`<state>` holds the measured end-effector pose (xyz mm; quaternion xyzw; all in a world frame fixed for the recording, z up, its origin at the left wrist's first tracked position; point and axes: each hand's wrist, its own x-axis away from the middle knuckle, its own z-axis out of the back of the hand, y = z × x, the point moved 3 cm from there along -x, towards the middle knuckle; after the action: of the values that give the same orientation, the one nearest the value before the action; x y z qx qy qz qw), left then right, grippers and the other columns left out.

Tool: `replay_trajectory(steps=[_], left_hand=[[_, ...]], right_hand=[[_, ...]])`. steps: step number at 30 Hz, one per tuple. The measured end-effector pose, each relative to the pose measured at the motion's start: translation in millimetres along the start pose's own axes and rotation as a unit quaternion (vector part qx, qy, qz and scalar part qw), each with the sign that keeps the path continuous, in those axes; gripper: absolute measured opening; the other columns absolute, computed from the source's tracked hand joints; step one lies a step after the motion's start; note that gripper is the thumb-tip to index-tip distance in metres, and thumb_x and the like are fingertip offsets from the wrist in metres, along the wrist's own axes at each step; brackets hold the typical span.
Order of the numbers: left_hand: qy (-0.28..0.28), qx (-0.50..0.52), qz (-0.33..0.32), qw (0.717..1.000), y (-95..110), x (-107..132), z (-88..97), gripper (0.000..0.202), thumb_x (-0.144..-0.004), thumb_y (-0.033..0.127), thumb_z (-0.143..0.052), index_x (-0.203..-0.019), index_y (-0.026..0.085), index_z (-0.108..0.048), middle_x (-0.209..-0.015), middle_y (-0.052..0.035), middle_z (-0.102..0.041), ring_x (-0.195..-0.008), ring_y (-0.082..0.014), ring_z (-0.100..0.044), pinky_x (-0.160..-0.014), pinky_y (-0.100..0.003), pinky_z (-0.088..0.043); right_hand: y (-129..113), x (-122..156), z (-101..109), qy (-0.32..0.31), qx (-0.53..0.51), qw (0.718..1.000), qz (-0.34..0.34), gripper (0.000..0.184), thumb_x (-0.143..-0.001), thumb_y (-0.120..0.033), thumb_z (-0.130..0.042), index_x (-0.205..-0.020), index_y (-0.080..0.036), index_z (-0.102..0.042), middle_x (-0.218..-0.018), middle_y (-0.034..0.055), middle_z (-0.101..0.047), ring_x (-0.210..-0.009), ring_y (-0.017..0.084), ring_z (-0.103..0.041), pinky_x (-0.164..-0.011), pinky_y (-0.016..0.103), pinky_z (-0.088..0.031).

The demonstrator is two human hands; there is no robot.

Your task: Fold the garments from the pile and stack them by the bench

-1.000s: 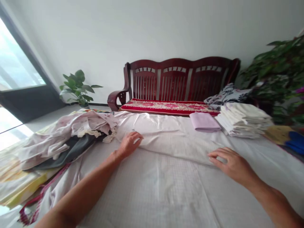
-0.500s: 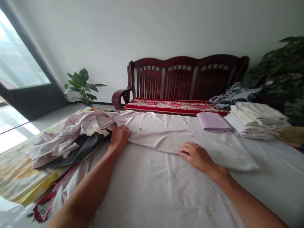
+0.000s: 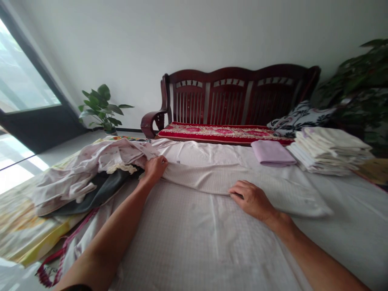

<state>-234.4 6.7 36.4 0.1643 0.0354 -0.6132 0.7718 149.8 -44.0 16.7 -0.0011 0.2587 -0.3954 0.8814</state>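
Note:
A thin white checked garment lies spread before me. A long part of it, like a sleeve, runs crosswise over its far side and tapers out to the right. My left hand is closed on the left end of this part, raising it slightly. Farther right, my right hand pinches its near edge, thumb and fingers together. Just left of my left hand lies a rumpled pile of clothes, with a pale printed piece over a dark grey one.
A folded lilac cloth sits at the far right beside a stack of folded white cloths. Beyond stands a dark wooden bench with a red runner and a patterned cushion. Potted plants stand at both sides.
My left hand has lifted a little, and the left end of the sleeve-like part has risen with it. My right hand keeps its hold in nearly the same place.

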Motion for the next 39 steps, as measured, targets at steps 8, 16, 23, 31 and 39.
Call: replay_trajectory(steps=[8,16,23,31,39], left_hand=[[0.001,0.014,0.038,0.999,-3.5,1.5,-8.7,0.022,-0.093,0.029,-0.051,-0.104,0.023,-0.069,-0.115,-0.0088,-0.070,-0.104,-0.0265,-0.066,-0.083,-0.032,-0.049],[-0.014,0.012,0.033,0.999,-7.9,5.7,-11.0,0.031,-0.094,0.025,-0.047,-0.117,0.022,-0.067,-0.120,-0.0094,-0.068,-0.107,-0.0281,-0.065,-0.084,-0.034,-0.050],[0.087,-0.015,-0.029,0.996,5.7,17.7,-3.2,0.036,-0.096,0.022,-0.046,-0.126,0.022,-0.065,-0.123,-0.0113,-0.067,-0.115,-0.0299,-0.060,-0.102,-0.041,-0.043],[-0.023,0.143,-0.288,0.947,61.3,43.2,-19.4,0.043,-0.104,0.035,-0.035,-0.138,0.021,-0.057,-0.141,-0.0064,-0.060,-0.132,-0.0200,-0.053,-0.114,-0.033,-0.038],[-0.102,0.008,-0.289,0.952,50.7,40.5,-42.8,0.052,-0.104,0.042,-0.038,-0.153,0.025,-0.042,-0.161,-0.0087,-0.038,-0.150,-0.0265,-0.031,-0.122,-0.046,-0.022]], right_hand=[[-5.9,3.2,3.7,0.026,0.023,0.998,0.046,0.025,-0.083,-0.005,-0.055,-0.087,-0.023,-0.073,-0.081,0.0017,-0.068,-0.081,0.017,-0.062,-0.075,0.028,-0.046],[-4.3,6.9,0.9,0.000,0.034,0.998,0.047,0.034,-0.082,-0.003,-0.051,-0.092,-0.024,-0.076,-0.081,0.0026,-0.067,-0.082,0.018,-0.061,-0.075,0.030,-0.045],[-3.2,10.2,10.3,-0.021,-0.009,1.000,0.014,0.028,-0.083,-0.013,-0.054,-0.091,-0.025,-0.078,-0.082,0.0036,-0.070,-0.082,0.019,-0.063,-0.075,0.031,-0.048],[18.8,10.8,11.9,-0.027,-0.081,0.985,-0.148,0.021,-0.088,-0.032,-0.058,-0.092,-0.025,-0.076,-0.087,0.0014,-0.074,-0.076,0.017,-0.067,-0.068,0.028,-0.049],[36.2,14.9,14.5,0.002,-0.077,0.980,-0.183,0.027,-0.092,-0.037,-0.052,-0.089,-0.024,-0.076,-0.091,0.0038,-0.078,-0.083,0.020,-0.070,-0.073,0.030,-0.052]])
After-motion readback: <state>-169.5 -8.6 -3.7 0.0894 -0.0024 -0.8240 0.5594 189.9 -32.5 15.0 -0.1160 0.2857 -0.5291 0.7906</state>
